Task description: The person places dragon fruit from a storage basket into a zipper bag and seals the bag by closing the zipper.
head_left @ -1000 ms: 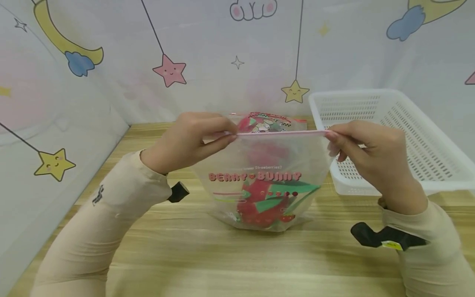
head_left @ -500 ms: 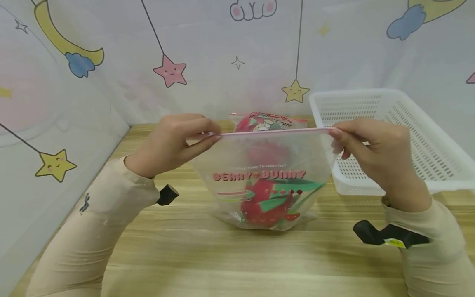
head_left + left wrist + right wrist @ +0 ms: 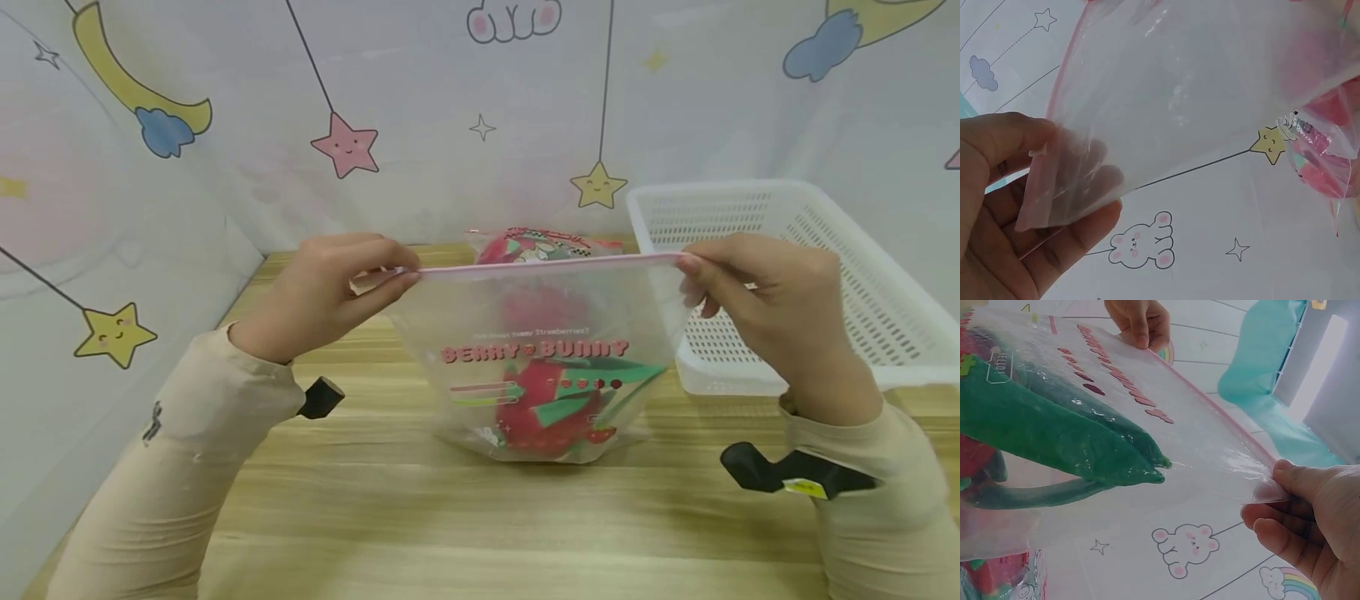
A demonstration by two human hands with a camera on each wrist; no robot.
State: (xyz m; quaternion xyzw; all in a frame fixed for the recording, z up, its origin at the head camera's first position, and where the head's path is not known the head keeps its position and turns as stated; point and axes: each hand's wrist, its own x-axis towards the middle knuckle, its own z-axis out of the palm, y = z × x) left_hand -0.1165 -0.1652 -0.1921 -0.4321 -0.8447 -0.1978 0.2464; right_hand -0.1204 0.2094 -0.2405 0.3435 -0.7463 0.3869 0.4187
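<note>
A clear zip bag [image 3: 435, 333] printed "BERRY BUNNY" stands upright on the table in the head view, red and green things [image 3: 543, 408] inside it. Along its top runs a pink zip strip [image 3: 555, 265], pulled straight. My left hand [image 3: 315, 292] pinches the strip near its left end between thumb and fingers; a small pink tab [image 3: 1038, 152] shows there in the left wrist view. At the other end, my right hand [image 3: 787, 308] pinches the top corner. Long green pointed pieces [image 3: 1066, 434] press against the plastic in the right wrist view.
Behind the bag lies another printed clear bag [image 3: 543, 243] with red and green contents. A white perforated basket [image 3: 750, 379] stands to the right, partly behind my right hand. The wooden table [image 3: 450, 533] meets a cartoon-printed cloth backdrop [image 3: 420, 192].
My left hand has slid left along the zip strip toward its end, exposing more of it. My right hand and the bag have shifted slightly right.
</note>
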